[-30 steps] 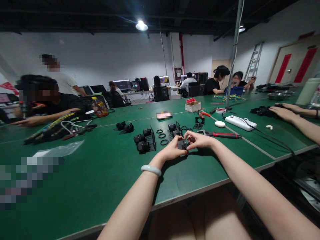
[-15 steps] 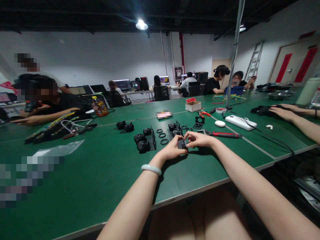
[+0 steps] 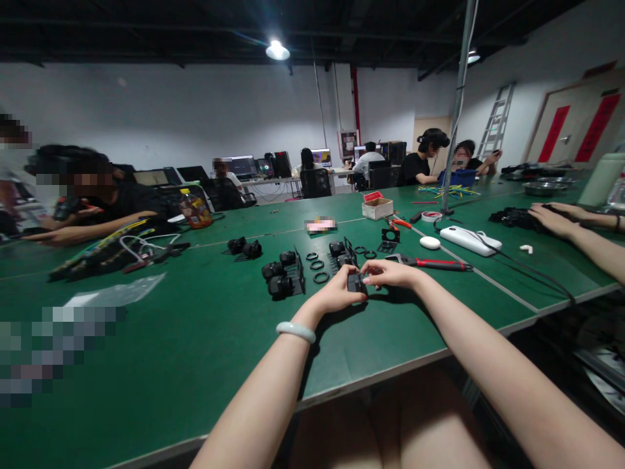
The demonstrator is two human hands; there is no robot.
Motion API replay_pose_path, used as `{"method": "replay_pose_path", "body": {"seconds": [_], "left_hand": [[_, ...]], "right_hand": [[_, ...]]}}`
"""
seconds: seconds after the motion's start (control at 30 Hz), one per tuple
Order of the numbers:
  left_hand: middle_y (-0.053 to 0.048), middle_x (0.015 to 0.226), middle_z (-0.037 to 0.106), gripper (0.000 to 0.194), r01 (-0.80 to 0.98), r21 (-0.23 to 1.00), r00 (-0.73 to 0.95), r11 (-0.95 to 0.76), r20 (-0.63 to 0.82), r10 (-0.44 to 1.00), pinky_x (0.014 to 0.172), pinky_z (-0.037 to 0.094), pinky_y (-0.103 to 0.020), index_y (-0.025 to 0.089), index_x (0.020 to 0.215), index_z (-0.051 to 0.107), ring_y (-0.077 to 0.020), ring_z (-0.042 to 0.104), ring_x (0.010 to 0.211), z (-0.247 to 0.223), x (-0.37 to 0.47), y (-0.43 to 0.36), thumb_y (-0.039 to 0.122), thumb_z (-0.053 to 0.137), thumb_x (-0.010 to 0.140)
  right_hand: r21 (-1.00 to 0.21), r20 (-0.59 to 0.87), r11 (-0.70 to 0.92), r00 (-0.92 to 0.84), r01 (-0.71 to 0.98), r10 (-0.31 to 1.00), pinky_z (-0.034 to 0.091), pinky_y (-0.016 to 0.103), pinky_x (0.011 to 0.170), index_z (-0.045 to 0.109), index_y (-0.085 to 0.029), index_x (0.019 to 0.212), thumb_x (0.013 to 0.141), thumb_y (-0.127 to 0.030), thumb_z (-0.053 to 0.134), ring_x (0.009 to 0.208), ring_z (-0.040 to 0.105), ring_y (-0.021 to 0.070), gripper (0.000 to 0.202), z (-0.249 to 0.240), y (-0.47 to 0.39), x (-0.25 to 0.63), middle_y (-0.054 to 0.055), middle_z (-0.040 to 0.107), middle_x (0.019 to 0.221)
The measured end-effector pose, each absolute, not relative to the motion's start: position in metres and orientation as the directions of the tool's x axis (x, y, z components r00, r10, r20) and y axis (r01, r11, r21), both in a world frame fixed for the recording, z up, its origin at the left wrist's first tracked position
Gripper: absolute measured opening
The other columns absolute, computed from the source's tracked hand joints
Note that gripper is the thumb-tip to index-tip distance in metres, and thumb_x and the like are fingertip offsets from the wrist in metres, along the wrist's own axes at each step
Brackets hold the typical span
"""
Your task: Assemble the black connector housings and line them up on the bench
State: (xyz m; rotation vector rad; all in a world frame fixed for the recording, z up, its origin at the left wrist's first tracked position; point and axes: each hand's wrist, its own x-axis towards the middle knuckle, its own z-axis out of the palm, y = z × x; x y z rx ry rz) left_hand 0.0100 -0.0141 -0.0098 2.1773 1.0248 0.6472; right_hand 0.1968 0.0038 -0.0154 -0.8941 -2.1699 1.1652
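Note:
My left hand (image 3: 340, 288) wears a pale bangle and is closed around a small black bracket-like part (image 3: 356, 283), thumb along its near side. My right hand (image 3: 385, 272) is closed too, its fingertips pinched against the right end of that part, where they hide the contact. Just beyond my left hand are black round fittings on a plate (image 3: 336, 249). Several black rings (image 3: 317, 265) lie to the left of them. Farther left stands another group of black fittings (image 3: 280, 284) on a plate, with a smaller pair (image 3: 252, 249) behind it.
An adjustable wrench (image 3: 439, 264) with red-black handle lies beyond my right hand, near a black bracket (image 3: 390, 240). A white power bank (image 3: 469, 240) with a cable, a metal pole (image 3: 458, 111) and a co-worker's hands (image 3: 554, 218) are to the right. A bottle (image 3: 194, 210) stands left.
My right fingertips have shifted slightly at the black part, while my left hand keeps its place. At the far left, a standing person has moved towards the edge of view.

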Motion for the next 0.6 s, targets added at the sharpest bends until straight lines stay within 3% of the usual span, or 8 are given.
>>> {"method": "replay_pose_path", "body": {"seconds": [0.6], "left_hand": [[0.000, 0.082, 0.043, 0.050, 0.471, 0.748, 0.573, -0.468, 0.144, 0.807, 0.055, 0.039, -0.020, 0.016, 0.100, 0.034, -0.0087, 0.043, 0.065, -0.0067, 0.0120, -0.0170, 0.025, 0.056, 0.056]], "right_hand": [[-0.830, 0.105, 0.411, -0.618, 0.377, 0.779, 0.035, 0.020, 0.053, 0.053, -0.013, 0.085, 0.069, -0.047, 0.043, 0.056, 0.046, 0.0082, 0.039, -0.0221, 0.0122, 0.1959, 0.002, 0.050, 0.067]]}}
